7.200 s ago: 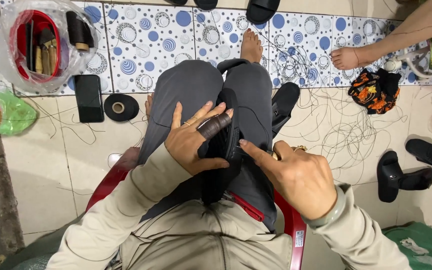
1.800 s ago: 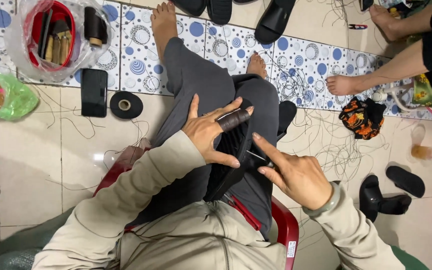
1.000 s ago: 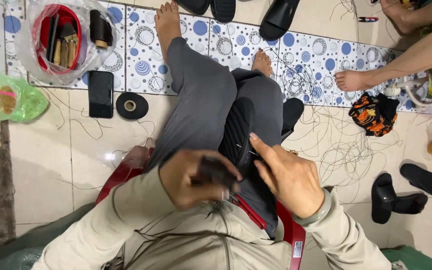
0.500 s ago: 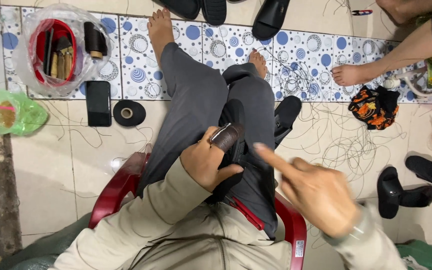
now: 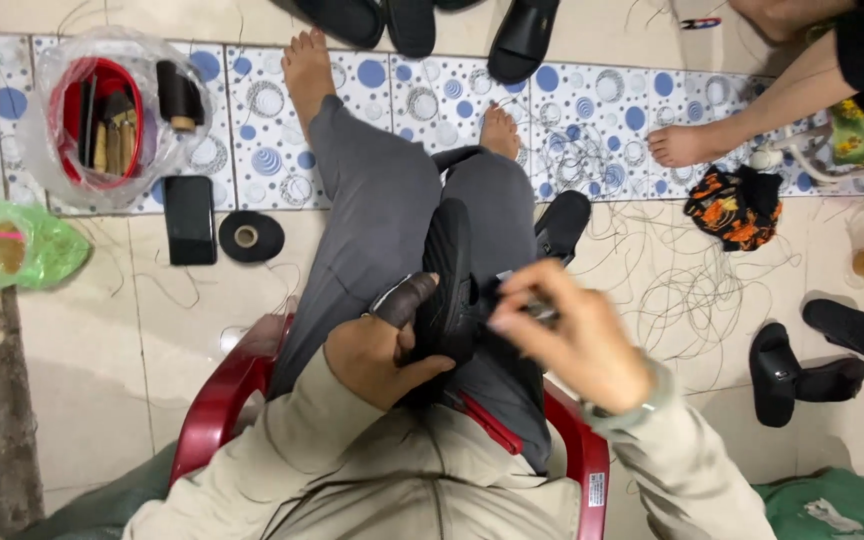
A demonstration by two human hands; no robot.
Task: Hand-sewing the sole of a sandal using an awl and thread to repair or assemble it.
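I sit on a red plastic chair with a black shoe standing on edge in my lap. My left hand grips the shoe from the left, and a dark cover sits on its index finger. My right hand is blurred, its fingers pinched on a small thin tool close to the shoe's right side. I cannot make out any thread between the tool and the shoe.
A plastic bag with a red tub of tools, a black phone and a black thread spool lie at left. Loose thread covers the floor at right, beside black sandals. Another person's bare feet rest at top right.
My left hand has slid down the shoe's left side. My right hand has moved in from the right and closed its pointing fingers over the tool at the shoe.
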